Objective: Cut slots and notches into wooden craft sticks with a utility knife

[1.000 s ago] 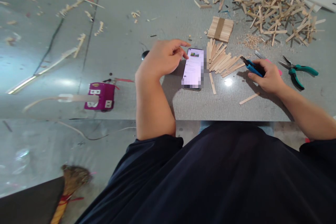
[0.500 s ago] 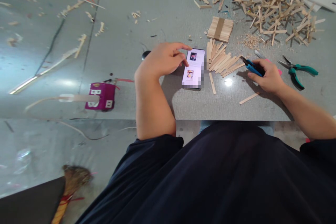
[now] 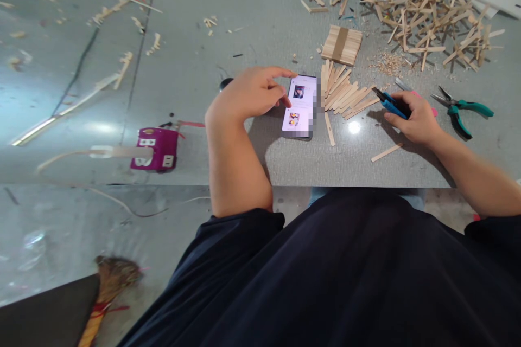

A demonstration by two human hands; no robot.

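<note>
A lit phone (image 3: 300,107) lies flat on the grey table (image 3: 350,162). My left hand (image 3: 252,91) hovers at the phone's left edge, fingers loosely apart, a fingertip touching the screen and nothing held. My right hand (image 3: 415,117) rests on the table to the right, closed around blue-handled cutters (image 3: 391,104) whose tip points left toward a fan of flat wooden sticks (image 3: 344,95). A glued panel of sticks (image 3: 342,44) lies just beyond the fan. Two single sticks (image 3: 386,152) lie loose near my right wrist.
Green-handled pliers (image 3: 462,111) lie right of my right hand. A big heap of glued stick crosses (image 3: 427,16) fills the far right. A purple power strip (image 3: 157,148) sits on the floor at left, a broom (image 3: 108,293) at lower left. Stick scraps litter the floor.
The phone's screen content has scrolled, showing different pictures now. My left fingertip shifted slightly on the screen. My right hand and the cutters stayed still.
</note>
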